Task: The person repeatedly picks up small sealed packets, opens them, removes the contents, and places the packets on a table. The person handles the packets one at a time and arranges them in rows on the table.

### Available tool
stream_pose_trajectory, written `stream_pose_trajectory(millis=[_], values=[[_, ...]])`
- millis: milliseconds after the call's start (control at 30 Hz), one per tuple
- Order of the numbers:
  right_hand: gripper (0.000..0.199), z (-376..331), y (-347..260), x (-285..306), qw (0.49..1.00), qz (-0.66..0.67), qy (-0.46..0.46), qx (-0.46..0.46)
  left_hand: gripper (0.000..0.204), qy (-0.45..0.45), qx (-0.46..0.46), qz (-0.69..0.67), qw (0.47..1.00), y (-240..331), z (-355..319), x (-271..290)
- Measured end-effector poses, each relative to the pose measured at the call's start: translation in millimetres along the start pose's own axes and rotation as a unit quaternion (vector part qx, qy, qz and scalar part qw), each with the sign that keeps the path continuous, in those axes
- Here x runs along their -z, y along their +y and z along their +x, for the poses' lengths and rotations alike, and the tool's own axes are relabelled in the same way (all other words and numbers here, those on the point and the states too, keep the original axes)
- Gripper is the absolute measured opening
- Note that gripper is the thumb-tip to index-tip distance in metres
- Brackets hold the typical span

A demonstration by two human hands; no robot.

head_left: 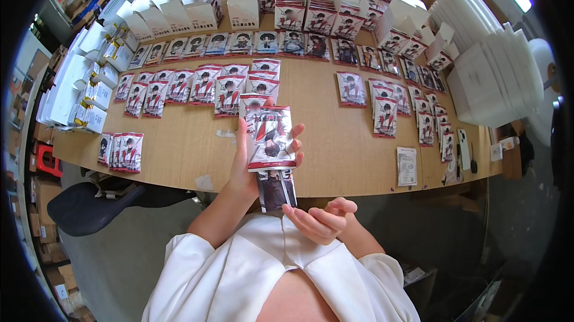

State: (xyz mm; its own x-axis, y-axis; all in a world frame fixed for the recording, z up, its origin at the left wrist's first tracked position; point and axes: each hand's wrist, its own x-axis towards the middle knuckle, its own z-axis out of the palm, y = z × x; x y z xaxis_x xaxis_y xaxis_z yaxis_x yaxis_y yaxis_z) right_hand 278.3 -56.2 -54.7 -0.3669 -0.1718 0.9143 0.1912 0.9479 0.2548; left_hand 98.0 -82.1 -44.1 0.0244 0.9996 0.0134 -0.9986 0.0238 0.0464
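Observation:
Upright in front of my body, my left hand grips several red-and-white foil packets with printed cartoon figures. Its fingers wrap round their right side. A dark printed card or packet sticks out below them; how it joins the bundle is hidden. My right hand is palm up by its lower right corner, with loosely bent fingers and the thumb apart. Its fingertips touch or nearly touch that corner. Rows of similar packets lie on the table beyond my left hand.
White open boxes line the back, with cartoon cards before them. Small white boxes stand at left. More packets lie at right, near a pale printed packet, a phone and stacked white tubs. A dark chair is below left.

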Motion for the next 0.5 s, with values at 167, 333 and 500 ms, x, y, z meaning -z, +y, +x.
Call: stream_pose_trajectory(millis=[167,333,500], values=[[0.024,-9,1,-5,0.999,-0.005,0.031,-0.03,0.061,-0.024,0.011,-0.014,1.0,-2,8,6],[0.022,-16,9,-2,0.999,0.004,0.031,-0.041,0.063,0.032,0.003,0.01,0.999,-7,19,9],[0.022,-25,21,5,0.997,0.003,0.051,-0.061,0.06,0.049,0.023,0.007,0.999,-23,36,5]])
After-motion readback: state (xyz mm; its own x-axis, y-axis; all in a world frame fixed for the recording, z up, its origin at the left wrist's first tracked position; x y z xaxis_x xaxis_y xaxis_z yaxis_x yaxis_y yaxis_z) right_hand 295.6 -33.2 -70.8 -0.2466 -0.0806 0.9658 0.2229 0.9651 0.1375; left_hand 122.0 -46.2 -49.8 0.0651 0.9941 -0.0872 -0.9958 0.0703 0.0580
